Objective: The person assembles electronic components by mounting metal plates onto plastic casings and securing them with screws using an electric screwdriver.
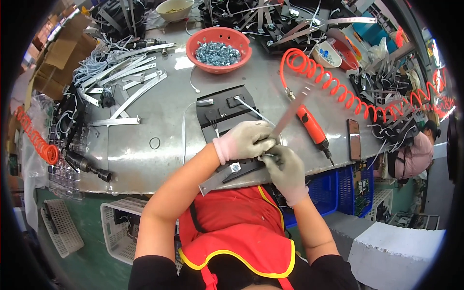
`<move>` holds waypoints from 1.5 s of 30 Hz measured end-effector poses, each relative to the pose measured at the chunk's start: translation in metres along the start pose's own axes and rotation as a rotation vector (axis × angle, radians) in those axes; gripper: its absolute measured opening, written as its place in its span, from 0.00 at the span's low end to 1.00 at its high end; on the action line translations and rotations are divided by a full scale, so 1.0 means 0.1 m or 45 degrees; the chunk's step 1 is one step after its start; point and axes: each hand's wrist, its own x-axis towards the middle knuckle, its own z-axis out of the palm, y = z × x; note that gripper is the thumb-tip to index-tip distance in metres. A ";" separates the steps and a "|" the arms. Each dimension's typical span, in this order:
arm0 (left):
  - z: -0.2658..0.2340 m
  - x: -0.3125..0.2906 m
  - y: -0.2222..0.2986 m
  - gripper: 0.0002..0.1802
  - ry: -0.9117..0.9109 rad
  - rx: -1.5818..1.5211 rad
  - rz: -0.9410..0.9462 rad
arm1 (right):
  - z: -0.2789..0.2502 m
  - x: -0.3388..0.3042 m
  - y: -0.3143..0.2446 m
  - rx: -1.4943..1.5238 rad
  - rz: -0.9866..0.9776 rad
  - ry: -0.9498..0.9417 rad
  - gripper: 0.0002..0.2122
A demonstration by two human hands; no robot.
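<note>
Both hands wear pale gloves and meet over the table's near edge. My left hand (249, 139) is closed around a flat metal strip (289, 116), which slants up and away to the right. My right hand (288, 173) is closed with fingertips pinched just below it; a small shiny bit shows there, too hidden to name. Beneath them a second metal strip (211, 184) with a bolt head (235, 167) on it lies across a black panel (221, 103). White cables run from connectors on the panel, partly covered by my left hand.
A red bowl (218, 68) of metal fasteners stands beyond the panel. To the right lie a red power screwdriver (311, 125) on a coiled red hose (333, 87) and a phone (354, 140). Loose metal strips (130, 104) and another driver (87, 165) are left. Blue crates (323, 193) stand below.
</note>
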 end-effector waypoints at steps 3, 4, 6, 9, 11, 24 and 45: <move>-0.04 -0.09 -0.03 0.11 0.159 -0.249 -0.115 | -0.13 -0.09 0.13 0.553 0.476 0.004 0.05; -0.05 -0.10 -0.01 0.11 0.166 -0.258 -0.111 | -0.17 -0.12 0.18 0.871 0.745 -0.113 0.07; -0.11 -0.09 0.06 0.11 0.245 -0.381 -0.053 | -0.14 -0.12 0.17 0.798 0.761 -0.156 0.10; -0.13 -0.10 0.14 0.12 0.216 -0.379 -0.033 | 0.02 -0.03 0.04 0.208 0.246 -0.262 0.11; -0.12 -0.13 0.13 0.12 0.205 -0.353 0.002 | 0.14 0.00 0.00 0.535 0.424 -0.381 0.14; -0.10 -0.15 0.11 0.19 0.046 -0.967 -0.149 | 0.13 -0.12 -0.01 0.661 0.353 -0.240 0.09; 0.02 0.12 -0.18 0.11 -0.093 0.011 -0.064 | 0.09 -0.03 0.08 -0.032 -0.264 0.021 0.09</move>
